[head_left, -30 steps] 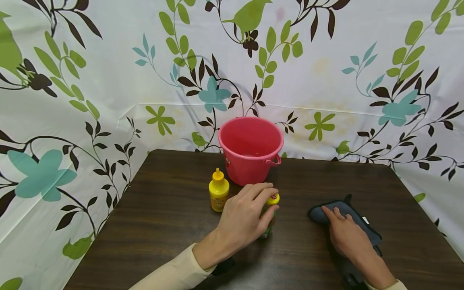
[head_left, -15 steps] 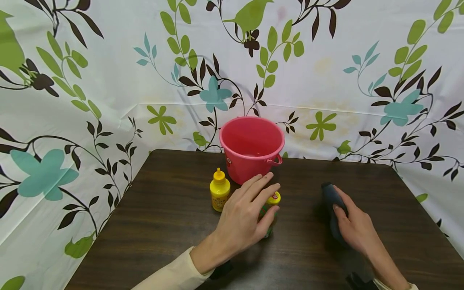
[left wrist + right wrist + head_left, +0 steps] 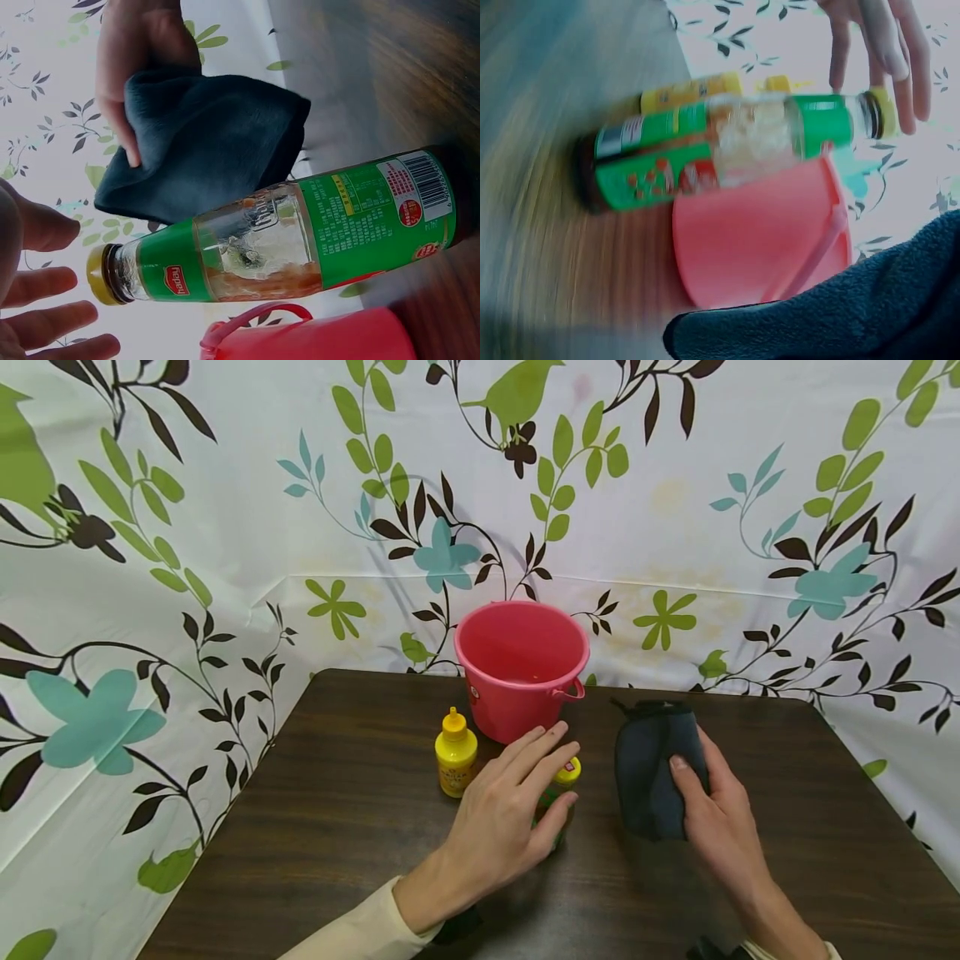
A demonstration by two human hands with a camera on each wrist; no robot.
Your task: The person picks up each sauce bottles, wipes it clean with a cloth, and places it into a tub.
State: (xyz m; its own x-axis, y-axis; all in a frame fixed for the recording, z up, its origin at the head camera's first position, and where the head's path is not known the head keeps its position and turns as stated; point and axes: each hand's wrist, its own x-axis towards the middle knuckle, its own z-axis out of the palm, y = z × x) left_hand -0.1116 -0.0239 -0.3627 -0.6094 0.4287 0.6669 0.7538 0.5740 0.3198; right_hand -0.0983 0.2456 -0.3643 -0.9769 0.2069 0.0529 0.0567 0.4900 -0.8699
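A glass sauce bottle [image 3: 259, 251] with a green label and yellow cap stands on the table, nearly empty inside. My left hand [image 3: 491, 814] reaches over it, its fingers spread loosely; in the left wrist view the fingertips are close to the cap, apart from it. My right hand [image 3: 726, 818] grips a dark blue-grey cloth [image 3: 648, 777] with black edging, thumb on its near face and fingers behind it. The cloth is raised to the right of the bottle. Its fuzzy surface fills the lower corner of the right wrist view.
Behind the sauce bottle stands a pink bucket [image 3: 517, 702] with its handle at the right. A yellow squeeze bottle [image 3: 455, 764] is left of the bucket. The dark wood table [image 3: 337, 793] ends at a white patterned curtain [image 3: 660, 510].
My right hand has picked up the cloth from the table, turned it upright and moved it left towards the bottle. The left hand's fingers have straightened and come off the bottle cap.
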